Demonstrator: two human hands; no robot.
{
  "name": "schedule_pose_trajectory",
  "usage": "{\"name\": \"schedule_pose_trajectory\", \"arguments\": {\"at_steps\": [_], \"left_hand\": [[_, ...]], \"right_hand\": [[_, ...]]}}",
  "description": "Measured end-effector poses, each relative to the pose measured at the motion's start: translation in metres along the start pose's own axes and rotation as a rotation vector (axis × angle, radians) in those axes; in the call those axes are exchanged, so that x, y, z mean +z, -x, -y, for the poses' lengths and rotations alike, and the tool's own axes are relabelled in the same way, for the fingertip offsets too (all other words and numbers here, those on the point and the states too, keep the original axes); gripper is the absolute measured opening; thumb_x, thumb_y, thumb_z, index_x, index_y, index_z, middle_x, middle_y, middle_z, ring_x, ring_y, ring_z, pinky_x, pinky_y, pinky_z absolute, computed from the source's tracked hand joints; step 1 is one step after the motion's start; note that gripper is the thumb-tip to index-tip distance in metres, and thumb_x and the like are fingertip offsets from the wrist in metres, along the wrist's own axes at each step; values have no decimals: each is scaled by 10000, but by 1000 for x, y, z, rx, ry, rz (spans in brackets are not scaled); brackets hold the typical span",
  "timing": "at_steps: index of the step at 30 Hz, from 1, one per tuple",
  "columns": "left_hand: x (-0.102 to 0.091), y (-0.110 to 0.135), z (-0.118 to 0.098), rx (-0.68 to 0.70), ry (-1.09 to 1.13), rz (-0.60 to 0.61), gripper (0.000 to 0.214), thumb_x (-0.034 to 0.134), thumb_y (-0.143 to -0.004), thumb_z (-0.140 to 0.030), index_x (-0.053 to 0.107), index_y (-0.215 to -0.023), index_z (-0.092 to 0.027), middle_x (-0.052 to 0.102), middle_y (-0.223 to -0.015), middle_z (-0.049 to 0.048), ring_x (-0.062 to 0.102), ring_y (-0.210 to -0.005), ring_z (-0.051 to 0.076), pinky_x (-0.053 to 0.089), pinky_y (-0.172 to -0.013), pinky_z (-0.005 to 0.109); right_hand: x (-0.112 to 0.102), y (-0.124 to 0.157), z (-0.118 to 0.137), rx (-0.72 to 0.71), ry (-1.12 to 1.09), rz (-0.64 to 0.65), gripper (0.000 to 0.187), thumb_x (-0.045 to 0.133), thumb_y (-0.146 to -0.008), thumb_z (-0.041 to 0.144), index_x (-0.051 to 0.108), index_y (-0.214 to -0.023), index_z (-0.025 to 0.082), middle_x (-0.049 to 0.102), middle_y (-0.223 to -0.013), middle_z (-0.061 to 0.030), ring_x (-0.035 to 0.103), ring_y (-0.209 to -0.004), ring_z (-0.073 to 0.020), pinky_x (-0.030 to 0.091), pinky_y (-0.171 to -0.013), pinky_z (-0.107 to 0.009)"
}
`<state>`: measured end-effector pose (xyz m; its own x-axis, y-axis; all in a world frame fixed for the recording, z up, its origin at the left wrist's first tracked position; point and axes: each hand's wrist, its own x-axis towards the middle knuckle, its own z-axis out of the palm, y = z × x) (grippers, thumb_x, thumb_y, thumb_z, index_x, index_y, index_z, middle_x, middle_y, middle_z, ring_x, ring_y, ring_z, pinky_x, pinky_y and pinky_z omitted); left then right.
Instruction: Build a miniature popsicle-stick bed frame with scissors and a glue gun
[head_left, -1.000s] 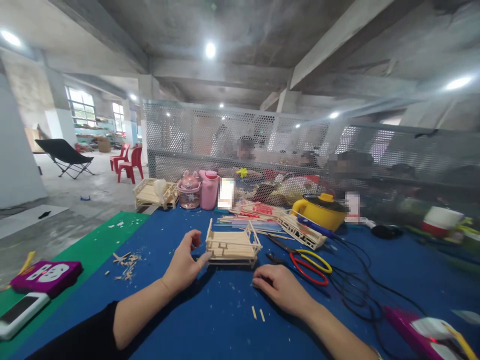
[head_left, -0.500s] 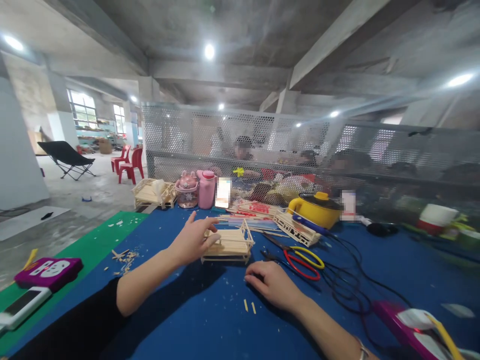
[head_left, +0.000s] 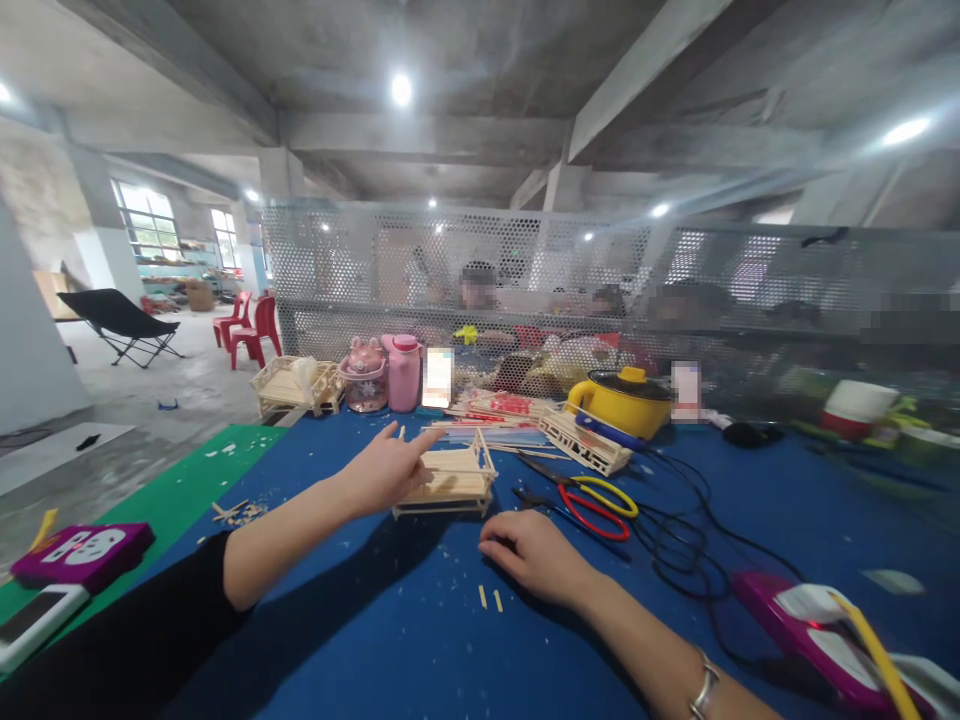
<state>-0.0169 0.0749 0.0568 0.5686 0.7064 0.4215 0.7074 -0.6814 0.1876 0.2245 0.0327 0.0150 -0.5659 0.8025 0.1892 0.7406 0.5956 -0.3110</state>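
Observation:
My left hand [head_left: 386, 468] is over the left end of a small bed-like model of pale wooden sticks [head_left: 454, 480]. Its index finger is stretched across the model; some of the other fingers are out of sight, and whether they touch the sticks I cannot tell. My right hand [head_left: 534, 552] rests on the blue tabletop [head_left: 405, 630], just right of the model's near corner. Its fingers are loosely curled, with nothing seen in them. Two short stick pieces [head_left: 490, 598] lie below that hand. Red-handled scissors [head_left: 592, 515] and a yellow-handled pair [head_left: 606, 490] lie to its right.
Behind the model are loose sticks [head_left: 499, 408] and another stick model [head_left: 589, 440] before a yellow pot [head_left: 626, 405]. A pink bottle [head_left: 403, 375] and a third model [head_left: 296, 385] stand farther left. Black cables [head_left: 686, 545] run right toward a purple device [head_left: 787, 620].
My left hand has shifted its fingers over the model, with the index finger now extended. My right hand keeps its curled pose on the table. The whole view has shifted slightly.

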Motion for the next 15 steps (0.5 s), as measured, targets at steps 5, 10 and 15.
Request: {"name": "schedule_pose_trajectory", "arguments": {"at_steps": [5, 10, 15], "left_hand": [[-9, -1, 3, -3, 72, -51, 541, 536, -811, -298, 388, -1327, -238, 710, -995, 69, 638, -957, 231, 236, -1060, 508], [-20, 5, 6, -142, 210, -586, 399, 482, -848, -357, 462, -1212, -195, 612, -1158, 107, 561, -1088, 216, 403, -964, 393], [4, 31, 10, -144, 177, -813, 245, 485, -842, -305, 511, -1065, -206, 590, -1051, 71, 553, -1015, 202, 418, -939, 371]], "right_hand": [[1, 1, -2, -4, 14, -6, 238, 484, -864, 327, 687, -845, 203, 703, -850, -29, 609, -742, -139, 398, -676, -227], [-7, 3, -2, -15, 0, -8, 199, 491, -845, 273, 677, -864, 205, 693, -859, -27, 604, -770, -143, 404, -702, -231], [-18, 7, -11, 31, 25, -16, 205, 537, -757, 168, 645, -927, 206, 649, -843, -28, 563, -728, -140, 397, -686, -241]]}}
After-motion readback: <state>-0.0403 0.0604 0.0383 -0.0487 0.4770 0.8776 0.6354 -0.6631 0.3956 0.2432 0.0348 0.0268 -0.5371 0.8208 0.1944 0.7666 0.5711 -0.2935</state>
